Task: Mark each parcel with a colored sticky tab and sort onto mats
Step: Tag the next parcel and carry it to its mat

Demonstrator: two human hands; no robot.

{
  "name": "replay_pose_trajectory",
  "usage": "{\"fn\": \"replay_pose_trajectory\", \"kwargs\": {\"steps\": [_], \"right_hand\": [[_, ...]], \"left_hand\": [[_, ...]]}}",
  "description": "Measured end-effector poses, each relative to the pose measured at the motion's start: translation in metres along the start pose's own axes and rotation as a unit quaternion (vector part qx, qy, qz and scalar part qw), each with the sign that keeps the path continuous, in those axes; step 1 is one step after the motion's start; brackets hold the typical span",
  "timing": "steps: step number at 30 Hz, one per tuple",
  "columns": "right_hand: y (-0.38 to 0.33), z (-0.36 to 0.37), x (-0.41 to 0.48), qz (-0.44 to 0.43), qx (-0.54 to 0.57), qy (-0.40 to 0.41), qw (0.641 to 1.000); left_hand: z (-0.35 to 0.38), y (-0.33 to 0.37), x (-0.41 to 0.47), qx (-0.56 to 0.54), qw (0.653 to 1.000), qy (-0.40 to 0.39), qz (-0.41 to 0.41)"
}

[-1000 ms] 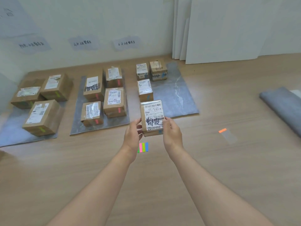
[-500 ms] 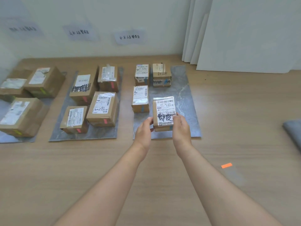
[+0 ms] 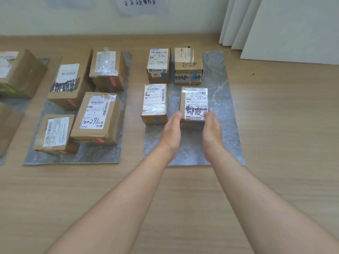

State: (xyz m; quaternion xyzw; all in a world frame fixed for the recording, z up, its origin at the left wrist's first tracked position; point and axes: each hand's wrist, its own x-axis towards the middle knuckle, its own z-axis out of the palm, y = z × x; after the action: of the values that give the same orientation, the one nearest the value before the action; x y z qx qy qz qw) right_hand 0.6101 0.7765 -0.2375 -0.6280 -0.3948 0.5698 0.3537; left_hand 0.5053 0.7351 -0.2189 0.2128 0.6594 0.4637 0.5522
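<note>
A small brown parcel [image 3: 194, 104] with a white label and black scrawl sits on the right grey mat [image 3: 222, 110], in the second row beside another parcel [image 3: 154, 104]. My left hand [image 3: 172, 130] lies with straight fingers against its near-left side. At its near-right side is my right hand [image 3: 211, 129], fingertips touching the label's corner. The hands hide most of the parcel's front face, where a bit of blue shows. Two more blue-tabbed parcels [image 3: 158, 65] [image 3: 188, 66] stand at the back of this mat.
The middle grey mat [image 3: 73, 158] carries several parcels with pink tabs [image 3: 95, 118]. More parcels [image 3: 20, 74], one with a green tab, sit at the far left. White boards [image 3: 293, 28] lean on the wall at the back right. Paper signs [image 3: 140, 3] hang above the mats.
Both hands carried the parcel forward from above the floor onto the right mat and set it beside the second-row parcel. Their fingers have straightened. The view moved closer to the mats.
</note>
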Motion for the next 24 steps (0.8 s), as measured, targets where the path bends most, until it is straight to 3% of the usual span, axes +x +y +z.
{"fn": "replay_pose_trajectory", "kwargs": {"steps": [4, 11, 24], "right_hand": [[0.007, 0.012, 0.019, -0.005, 0.024, -0.003, 1.000], [0.010, 0.012, -0.006, 0.006, 0.103, 0.058, 0.993], [-0.040, 0.021, -0.172, -0.072, 0.103, -0.004, 0.992]], "left_hand": [[-0.002, -0.004, 0.015, -0.027, 1.000, -0.010, 0.008], [-0.020, -0.004, -0.001, -0.038, 0.999, 0.008, 0.013], [-0.083, 0.033, -0.149, -0.001, 0.996, 0.004, 0.087]]}}
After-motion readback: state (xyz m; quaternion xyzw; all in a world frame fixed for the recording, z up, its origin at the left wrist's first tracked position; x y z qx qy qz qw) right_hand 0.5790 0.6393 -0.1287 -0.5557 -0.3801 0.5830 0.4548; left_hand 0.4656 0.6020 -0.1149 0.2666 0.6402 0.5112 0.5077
